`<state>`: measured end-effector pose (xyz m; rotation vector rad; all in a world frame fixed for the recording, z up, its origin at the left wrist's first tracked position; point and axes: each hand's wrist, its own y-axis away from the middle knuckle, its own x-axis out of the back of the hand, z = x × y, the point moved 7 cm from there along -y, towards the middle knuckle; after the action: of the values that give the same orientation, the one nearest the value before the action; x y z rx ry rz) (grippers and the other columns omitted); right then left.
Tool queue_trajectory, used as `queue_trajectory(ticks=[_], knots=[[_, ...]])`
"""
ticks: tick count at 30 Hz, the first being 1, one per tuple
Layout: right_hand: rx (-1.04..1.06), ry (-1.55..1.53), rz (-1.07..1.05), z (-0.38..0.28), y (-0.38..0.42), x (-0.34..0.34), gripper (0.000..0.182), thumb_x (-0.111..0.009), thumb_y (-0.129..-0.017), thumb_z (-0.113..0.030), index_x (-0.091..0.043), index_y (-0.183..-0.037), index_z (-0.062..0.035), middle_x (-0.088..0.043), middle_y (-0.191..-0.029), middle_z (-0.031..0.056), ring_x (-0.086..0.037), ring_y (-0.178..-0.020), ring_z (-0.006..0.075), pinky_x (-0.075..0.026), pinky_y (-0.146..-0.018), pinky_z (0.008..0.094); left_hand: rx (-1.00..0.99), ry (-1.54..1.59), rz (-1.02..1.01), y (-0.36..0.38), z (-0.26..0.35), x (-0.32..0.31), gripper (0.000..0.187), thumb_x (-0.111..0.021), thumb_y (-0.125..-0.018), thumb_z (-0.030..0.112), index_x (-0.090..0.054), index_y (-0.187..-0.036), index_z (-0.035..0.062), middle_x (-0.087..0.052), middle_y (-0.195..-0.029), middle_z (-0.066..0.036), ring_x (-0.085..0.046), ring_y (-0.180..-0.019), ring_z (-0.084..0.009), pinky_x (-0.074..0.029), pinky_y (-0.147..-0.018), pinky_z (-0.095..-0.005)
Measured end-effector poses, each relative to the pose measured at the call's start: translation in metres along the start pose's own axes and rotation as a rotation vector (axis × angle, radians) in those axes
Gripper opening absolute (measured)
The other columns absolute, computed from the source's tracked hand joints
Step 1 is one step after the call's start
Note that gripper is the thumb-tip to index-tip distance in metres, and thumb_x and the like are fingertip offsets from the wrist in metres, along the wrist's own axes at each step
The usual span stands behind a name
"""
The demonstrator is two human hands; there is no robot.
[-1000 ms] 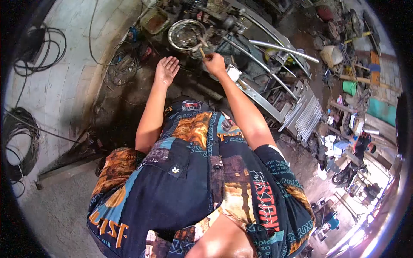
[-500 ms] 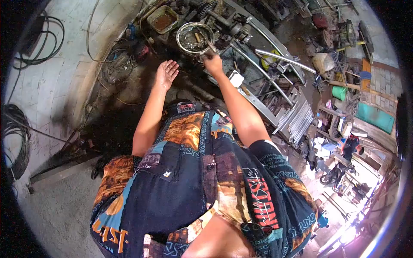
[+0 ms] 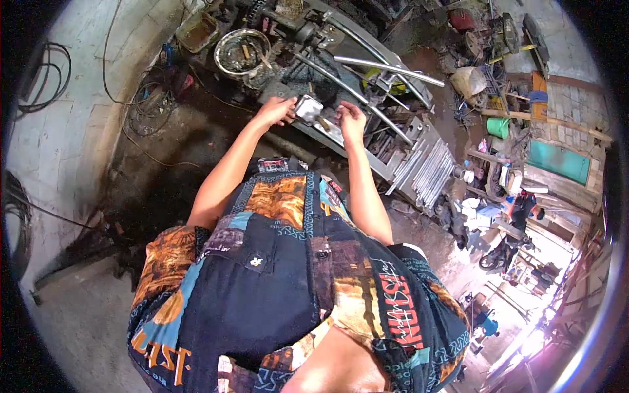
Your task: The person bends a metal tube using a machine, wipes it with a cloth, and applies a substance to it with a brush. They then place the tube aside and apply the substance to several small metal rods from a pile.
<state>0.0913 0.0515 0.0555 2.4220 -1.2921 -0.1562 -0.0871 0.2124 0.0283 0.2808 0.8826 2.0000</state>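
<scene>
My left hand [image 3: 278, 112] is at the left side of a small white box [image 3: 307, 107] on the metal machine frame [image 3: 377, 157]. Its fingers are loosely bent and apart; whether they touch the box cannot be made out. To the right of the box, my right hand [image 3: 352, 122] hovers over the frame, fingers half curled with gaps between them and nothing visible in them. A short brown-handled tool [image 3: 325, 124] lies between the box and my right hand. Farther up, a round metal basin [image 3: 221, 67] holds a brownish stick and other small items.
Long metal bars [image 3: 386, 71] cross the frame, and a stack of metal rods [image 3: 429, 171] lies at its right end. A rectangular tray [image 3: 214, 36] sits beyond the basin. Coiled cable [image 3: 152, 108] lies on the left. A green bucket [image 3: 498, 127] stands on the right.
My right hand has left the basin's edge and moved right, past the white box. My left hand has gone from palm-up in the air to beside the box. The whole view has shifted.
</scene>
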Motion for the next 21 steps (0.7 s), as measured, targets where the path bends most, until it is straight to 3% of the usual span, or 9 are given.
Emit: queue_trajectory(ticks=[3,6,8,10,11,13,14,16,21], knots=[[0.002,0.046,-0.01,-0.008,0.005,-0.007,0.021,-0.056,-0.089,-0.004,-0.062,-0.109,0.0001,-0.065,-0.083,0.0043,-0.058,-0.064,0.0105,-0.046,-0.056,0.0223,0.157,-0.322,-0.042,-0.015,-0.004,0.002,0.072,-0.044,-0.089,0.067,-0.062,-0.099,-0.0017,-0.068,-0.081,-0.011,-0.064,-0.06,-0.0169,-0.049,-0.049,-0.0292],[-0.077,0.094,-0.078,-0.013,0.014,-0.026,0.02,-0.058,-0.089,-0.008,-0.064,-0.108,-0.0015,-0.065,-0.084,0.0032,-0.06,-0.066,0.0098,-0.046,-0.056,0.0234,0.342,-0.54,-0.131,-0.024,-0.005,0.018,0.075,-0.038,-0.091,0.067,-0.063,-0.097,-0.0032,-0.067,-0.077,-0.015,-0.066,-0.062,-0.022,-0.049,-0.049,-0.0328],[-0.094,0.134,-0.11,-0.01,0.021,-0.036,0.02,-0.059,-0.089,-0.01,-0.064,-0.108,-0.002,-0.065,-0.084,0.0021,-0.06,-0.068,0.0091,-0.046,-0.057,0.0235,0.384,-0.491,-0.044,-0.051,-0.039,0.045,0.056,-0.044,-0.095,0.048,-0.065,-0.089,-0.004,-0.067,-0.077,-0.018,-0.065,-0.064,-0.0255,-0.048,-0.051,-0.0391],[-0.135,0.146,-0.102,-0.005,0.022,-0.03,0.02,-0.06,-0.09,-0.011,-0.064,-0.107,-0.0019,-0.064,-0.084,0.0009,-0.06,-0.069,0.0085,-0.046,-0.058,0.0228,0.356,-0.833,-0.045,-0.055,-0.034,0.063,0.036,-0.046,-0.091,0.026,-0.066,-0.088,-0.0037,-0.068,-0.084,-0.02,-0.066,-0.066,-0.0281,-0.05,-0.053,-0.0429],[-0.142,0.123,-0.109,-0.006,0.022,-0.031,0.02,-0.059,-0.09,-0.011,-0.064,-0.107,-0.0017,-0.064,-0.084,0.0007,-0.06,-0.068,0.0083,-0.046,-0.058,0.0224,0.371,-0.843,-0.036,-0.053,-0.032,0.077,0.036,-0.046,-0.091,0.026,-0.066,-0.088,-0.0037,-0.068,-0.084,-0.02,-0.066,-0.066,-0.0281,-0.05,-0.053,-0.0429],[-0.187,0.076,-0.1,-0.001,0.026,-0.027,0.02,-0.058,-0.09,-0.009,-0.064,-0.107,-0.0013,-0.064,-0.084,0.0004,-0.059,-0.067,0.0079,-0.046,-0.057,0.0213,0.34,-1.122,-0.025,-0.042,-0.032,0.098,0.029,-0.045,-0.084,0.012,-0.067,-0.093,-0.0037,-0.068,-0.094,-0.022,-0.068,-0.079,-0.0332,-0.053,-0.063,-0.0472],[-0.217,0.043,-0.093,0.001,0.027,-0.028,0.02,-0.056,-0.09,-0.008,-0.064,-0.107,-0.001,-0.064,-0.083,0.0008,-0.059,-0.067,0.0079,-0.046,-0.056,0.0215,0.302,-1.171,0.056,-0.036,-0.028,0.111,0.033,-0.044,-0.083,0.01,-0.067,-0.104,-0.001,-0.067,-0.107,-0.022,-0.067,-0.096,-0.0368,-0.052,-0.078,-0.049],[-0.25,0.057,-0.096,0.01,0.03,-0.026,0.02,-0.056,-0.09,-0.008,-0.064,-0.107,-0.0008,-0.063,-0.082,0.0013,-0.059,-0.066,0.0081,-0.046,-0.055,0.0213,0.16,-1.161,0.264,-0.063,-0.071,0.139,0.036,-0.047,-0.089,0.022,-0.065,-0.113,0.0014,-0.065,-0.112,-0.022,-0.063,-0.105,-0.0382,-0.049,-0.089,-0.0483],[-0.278,0.074,-0.182,0.009,0.026,-0.048,0.02,-0.056,-0.09,-0.008,-0.064,-0.107,-0.0006,-0.063,-0.082,0.0019,-0.058,-0.065,0.0083,-0.045,-0.054,0.0219,0.133,-1.005,0.39,0.005,-0.043,0.154,0.051,-0.047,-0.094,0.046,-0.064,-0.111,0.0011,-0.065,-0.109,-0.023,-0.062,-0.103,-0.0412,-0.048,-0.09,-0.0484]])
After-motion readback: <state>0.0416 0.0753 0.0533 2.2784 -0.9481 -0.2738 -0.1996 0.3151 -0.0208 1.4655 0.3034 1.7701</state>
